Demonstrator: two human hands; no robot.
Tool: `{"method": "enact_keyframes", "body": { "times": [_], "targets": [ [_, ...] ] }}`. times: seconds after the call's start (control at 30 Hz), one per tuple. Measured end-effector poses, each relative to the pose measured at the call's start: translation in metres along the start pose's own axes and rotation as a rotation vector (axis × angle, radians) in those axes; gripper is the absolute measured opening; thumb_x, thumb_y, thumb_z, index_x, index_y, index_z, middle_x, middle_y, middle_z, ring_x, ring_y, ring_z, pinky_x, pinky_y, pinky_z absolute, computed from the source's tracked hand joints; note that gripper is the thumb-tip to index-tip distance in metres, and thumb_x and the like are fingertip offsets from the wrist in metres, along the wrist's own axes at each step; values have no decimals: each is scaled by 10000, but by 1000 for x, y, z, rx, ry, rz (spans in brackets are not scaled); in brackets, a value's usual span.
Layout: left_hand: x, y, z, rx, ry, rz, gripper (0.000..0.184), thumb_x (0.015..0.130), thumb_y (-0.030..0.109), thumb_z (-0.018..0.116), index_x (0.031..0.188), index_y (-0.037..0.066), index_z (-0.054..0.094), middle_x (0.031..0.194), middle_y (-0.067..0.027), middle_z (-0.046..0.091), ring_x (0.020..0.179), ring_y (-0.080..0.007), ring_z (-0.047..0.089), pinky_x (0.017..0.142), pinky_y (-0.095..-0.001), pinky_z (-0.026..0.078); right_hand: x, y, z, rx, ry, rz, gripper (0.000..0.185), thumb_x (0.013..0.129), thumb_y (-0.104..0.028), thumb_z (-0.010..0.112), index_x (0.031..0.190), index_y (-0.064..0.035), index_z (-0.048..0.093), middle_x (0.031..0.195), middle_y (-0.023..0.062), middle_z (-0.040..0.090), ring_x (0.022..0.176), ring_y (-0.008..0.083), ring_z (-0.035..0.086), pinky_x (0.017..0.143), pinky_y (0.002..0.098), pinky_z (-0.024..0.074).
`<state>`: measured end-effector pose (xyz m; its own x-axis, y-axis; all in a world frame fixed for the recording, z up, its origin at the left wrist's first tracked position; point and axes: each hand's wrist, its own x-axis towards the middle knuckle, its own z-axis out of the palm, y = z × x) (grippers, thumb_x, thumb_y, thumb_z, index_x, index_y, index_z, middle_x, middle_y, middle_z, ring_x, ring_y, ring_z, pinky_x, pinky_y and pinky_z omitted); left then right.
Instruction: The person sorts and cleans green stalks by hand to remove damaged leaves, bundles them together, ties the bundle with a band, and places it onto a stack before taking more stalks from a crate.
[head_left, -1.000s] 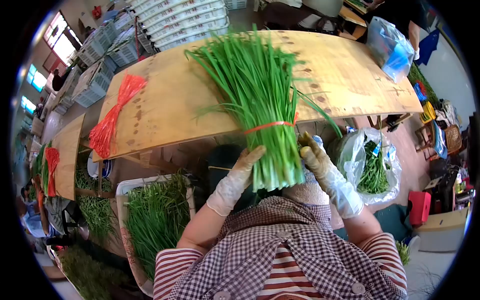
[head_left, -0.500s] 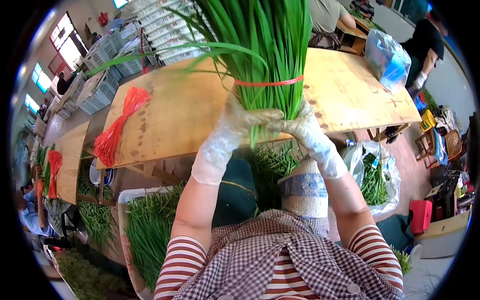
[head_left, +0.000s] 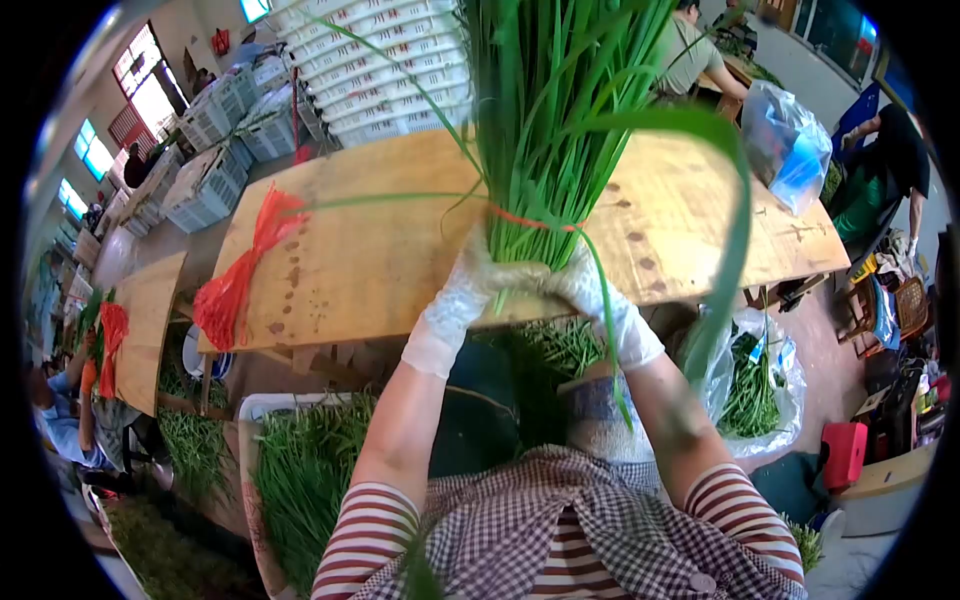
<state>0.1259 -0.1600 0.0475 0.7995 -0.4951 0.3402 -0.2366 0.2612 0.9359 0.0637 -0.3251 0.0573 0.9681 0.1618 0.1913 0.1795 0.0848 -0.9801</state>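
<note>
A large bundle of long green leafy stalks [head_left: 550, 130] stands upright over the wooden table [head_left: 370, 240], tied near its lower end by a thin red band [head_left: 535, 219]. Just below the band, my gloved left hand [head_left: 488, 272] is closed round the left side of the bundle's base. My gloved right hand [head_left: 585, 280] grips the right side, its thumb near the left one. Loose leaves droop out to both sides, one of them curving blurred in front of my right forearm. The hands hide most of the stalk ends.
Red ties [head_left: 245, 270] lie on the table's left part, a plastic bag [head_left: 785, 145] at its right end. A tub of greens [head_left: 254, 470] is at lower left, an open bag of greens [head_left: 752, 400] at right. Stacked white crates [head_left: 385, 75] stand behind; co-workers are around.
Since a second ago, my hands have lifted the bundle from low over the table's near edge to upright and closed round its base. In the last half second its leaves have swung and spread.
</note>
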Motion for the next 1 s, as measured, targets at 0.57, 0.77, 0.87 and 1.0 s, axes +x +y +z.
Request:
{"method": "enact_keyframes", "body": {
  "times": [0.57,0.77,0.87,1.0],
  "targets": [
    [9,136,-103,-258,-204,-229,515,812,245,688,1244,5,544,1207,-99,593,1066,-191,576,946,-320,454,-18,-93,78,-441,71,-62,619,823,-291,710,1295,20,459,1190,208,576,1104,327,563,915,400,459],
    [16,159,-142,712,-180,-432,732,800,567,646,1243,-5,540,1299,-133,527,1167,-211,517,1016,-352,392,21,5,75,-653,45,-179,400,850,-179,638,1182,30,561,1072,252,617,989,370,604,860,398,479],
    [7,126,-133,1152,-219,-365,816,789,623,619,1302,2,494,1329,-164,504,1237,-228,470,1038,-355,365,27,31,70,-782,77,-217,394,818,-154,652,1170,9,583,1055,224,633,952,346,625,846,383,491],
    [-2,123,-135,668,-140,-491,868,776,605,645,1373,19,416,1348,-200,487,1262,-279,456,1053,-354,347,35,41,66,-577,242,-251,295,804,-146,660,1089,-72,655,1036,173,648,923,338,632,823,388,501]
  ]
}}
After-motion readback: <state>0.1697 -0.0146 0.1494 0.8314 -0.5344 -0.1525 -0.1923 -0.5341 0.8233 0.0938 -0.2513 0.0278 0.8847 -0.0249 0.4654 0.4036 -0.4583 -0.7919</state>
